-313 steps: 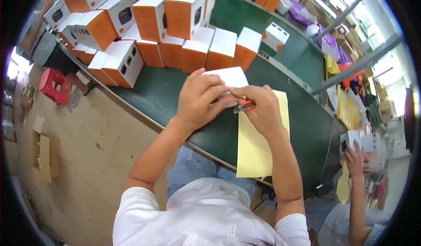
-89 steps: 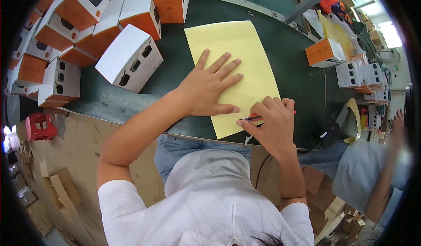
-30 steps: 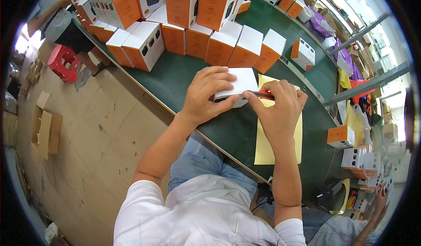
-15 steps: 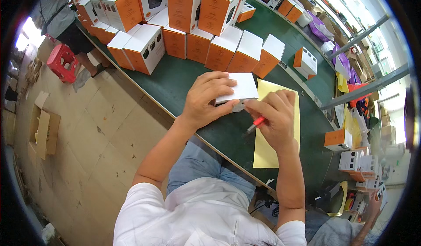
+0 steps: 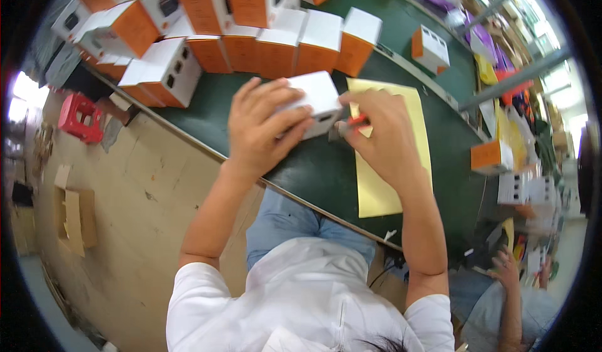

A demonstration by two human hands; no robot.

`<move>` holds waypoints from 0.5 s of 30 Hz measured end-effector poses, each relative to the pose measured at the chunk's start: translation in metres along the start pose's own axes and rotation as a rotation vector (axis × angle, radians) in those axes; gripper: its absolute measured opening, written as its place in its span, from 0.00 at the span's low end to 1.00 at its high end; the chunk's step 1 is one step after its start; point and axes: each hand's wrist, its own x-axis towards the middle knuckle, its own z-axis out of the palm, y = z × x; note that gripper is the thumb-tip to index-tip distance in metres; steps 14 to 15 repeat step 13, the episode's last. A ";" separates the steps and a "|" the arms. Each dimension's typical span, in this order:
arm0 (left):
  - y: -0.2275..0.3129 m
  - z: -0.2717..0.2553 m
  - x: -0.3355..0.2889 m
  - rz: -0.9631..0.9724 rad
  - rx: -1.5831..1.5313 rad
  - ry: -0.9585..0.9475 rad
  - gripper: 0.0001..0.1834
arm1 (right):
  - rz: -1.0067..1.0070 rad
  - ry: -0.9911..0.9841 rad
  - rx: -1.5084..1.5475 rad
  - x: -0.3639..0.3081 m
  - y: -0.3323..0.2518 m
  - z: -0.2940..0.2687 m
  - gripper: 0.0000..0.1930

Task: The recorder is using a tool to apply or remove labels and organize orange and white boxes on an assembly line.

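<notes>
My left hand [image 5: 262, 126] grips a white carton [image 5: 318, 98] and holds it just above the green table top [image 5: 313, 170]. My right hand [image 5: 382, 135] pinches a small red tool [image 5: 356, 121] whose tip meets the carton's right end. Under my right hand lies a yellow sheet [image 5: 384, 189], flat on the table.
Stacked orange and white cartons [image 5: 251, 32] fill the far side of the table. Single cartons [image 5: 430, 48] sit to the right, with another orange carton [image 5: 489, 156] further right. A second person's hand [image 5: 505, 270] shows at lower right. On the floor at left stands a red stool [image 5: 80, 117].
The carton has come up closer in my left hand, and my right hand has moved the red tool from the yellow sheet up to the carton's end.
</notes>
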 end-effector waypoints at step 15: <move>0.082 0.090 0.023 0.155 -0.497 -0.673 0.21 | 0.611 -0.192 -0.062 -0.157 0.037 -0.096 0.20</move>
